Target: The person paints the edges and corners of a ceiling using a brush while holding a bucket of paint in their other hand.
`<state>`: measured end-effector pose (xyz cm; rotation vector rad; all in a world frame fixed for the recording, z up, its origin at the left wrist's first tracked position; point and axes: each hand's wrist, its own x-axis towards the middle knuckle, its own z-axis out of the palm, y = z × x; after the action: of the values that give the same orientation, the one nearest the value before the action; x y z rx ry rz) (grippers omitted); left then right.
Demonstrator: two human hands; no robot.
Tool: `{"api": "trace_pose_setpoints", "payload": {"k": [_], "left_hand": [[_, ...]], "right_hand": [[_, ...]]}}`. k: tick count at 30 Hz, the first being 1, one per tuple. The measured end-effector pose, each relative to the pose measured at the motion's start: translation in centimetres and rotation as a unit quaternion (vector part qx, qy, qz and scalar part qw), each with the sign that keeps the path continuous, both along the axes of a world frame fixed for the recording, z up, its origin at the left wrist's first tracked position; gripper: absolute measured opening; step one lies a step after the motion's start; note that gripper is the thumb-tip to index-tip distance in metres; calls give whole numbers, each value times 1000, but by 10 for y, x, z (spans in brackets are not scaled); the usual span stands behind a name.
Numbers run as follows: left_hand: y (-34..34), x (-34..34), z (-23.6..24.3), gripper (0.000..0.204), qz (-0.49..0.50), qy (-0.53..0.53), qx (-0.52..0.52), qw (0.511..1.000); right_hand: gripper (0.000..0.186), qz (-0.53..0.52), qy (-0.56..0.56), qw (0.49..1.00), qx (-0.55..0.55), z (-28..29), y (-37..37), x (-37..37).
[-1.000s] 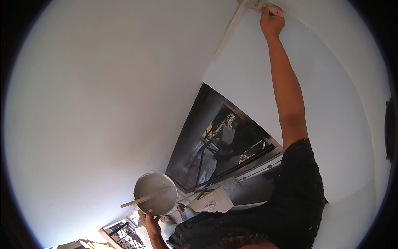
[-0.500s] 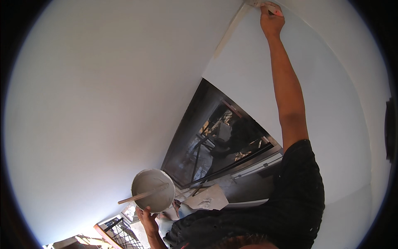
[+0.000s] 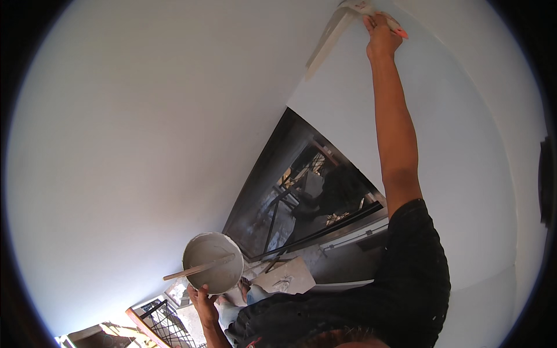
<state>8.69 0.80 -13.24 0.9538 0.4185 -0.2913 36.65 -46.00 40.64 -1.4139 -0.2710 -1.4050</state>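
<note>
In my left hand (image 3: 203, 304) is a round bucket (image 3: 223, 278) of grey paste, gripped at its lower rim with a wooden stick (image 3: 188, 272) lying across it. My right arm reaches up, and my right hand (image 3: 383, 37) grips a pale tool with a pinkish end (image 3: 402, 33), apparently a putty knife, against the top corner between the white wall (image 3: 145, 116) and the adjoining white panel (image 3: 458, 162). A strip of grey-beige paste (image 3: 325, 49) runs down that corner. The tool's blade is too unclear to make out fully.
A dark-framed glossy pane (image 3: 261, 214) with reflections sits beneath the panel. Below are a pale board (image 3: 299, 272), my feet, and at lower left a black lattice railing (image 3: 162, 319) with an orange-brown rail (image 3: 139, 322).
My right hand and its tool have shifted slightly downward, and more grey paste or blade shows along the corner. My left hand and the bucket have moved slightly up and left.
</note>
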Motion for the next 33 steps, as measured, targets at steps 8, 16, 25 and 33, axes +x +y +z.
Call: {"api": "trace_pose_setpoints", "payload": {"k": [8, 16, 25, 33], "left_hand": [[-4, -1, -1, 54, -1, 3, -12, 1000], [-2, 0, 0, 51, -2, 5, 5, 1000], [-7, 1, 0, 49, -3, 7, -10, 1000], [-1, 1, -6, 52, 9, 14, 3, 1000]], "right_hand": [[22, -64, 178, 975, 112, -168, -15, 0], [17, 23, -26, 995, 90, -22, -2, -2], [14, -148, 225, 963, 18, -287, -32, -3], [14, -256, 175, 891, -331, -278, -35, -12]]}}
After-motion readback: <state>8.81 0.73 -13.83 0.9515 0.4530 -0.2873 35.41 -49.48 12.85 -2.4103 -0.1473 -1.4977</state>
